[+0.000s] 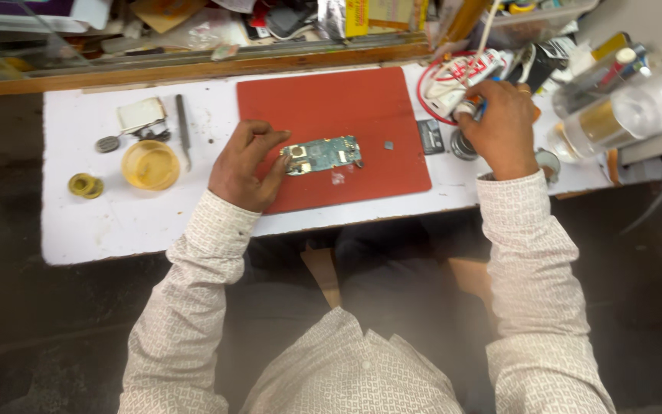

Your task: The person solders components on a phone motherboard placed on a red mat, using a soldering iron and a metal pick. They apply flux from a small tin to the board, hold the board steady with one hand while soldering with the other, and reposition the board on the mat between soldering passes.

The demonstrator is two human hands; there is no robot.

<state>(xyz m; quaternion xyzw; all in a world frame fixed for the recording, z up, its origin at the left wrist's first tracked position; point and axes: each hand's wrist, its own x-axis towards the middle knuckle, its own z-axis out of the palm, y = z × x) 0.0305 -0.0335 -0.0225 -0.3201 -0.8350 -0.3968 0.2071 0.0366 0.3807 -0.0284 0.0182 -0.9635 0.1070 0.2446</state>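
A small green circuit board [323,155] lies on a red mat [362,107] on a white worktable [101,222]. My left hand [243,165] rests on the mat's left edge, its thumb and fingers holding the board's left end. My right hand [499,126] is off the mat's right side, closed around a slim tool with a blue grip [475,107], near a round tin [463,146]. A tiny grey chip [388,144] lies on the mat to the right of the board.
A yellow round dish [150,164], a roll of yellow tape [86,185], tweezers [184,130] and a white pad [141,113] sit left of the mat. A small black part [430,136], a white tube [465,73] and clear bottles [622,111] crowd the right. Cluttered shelf behind.
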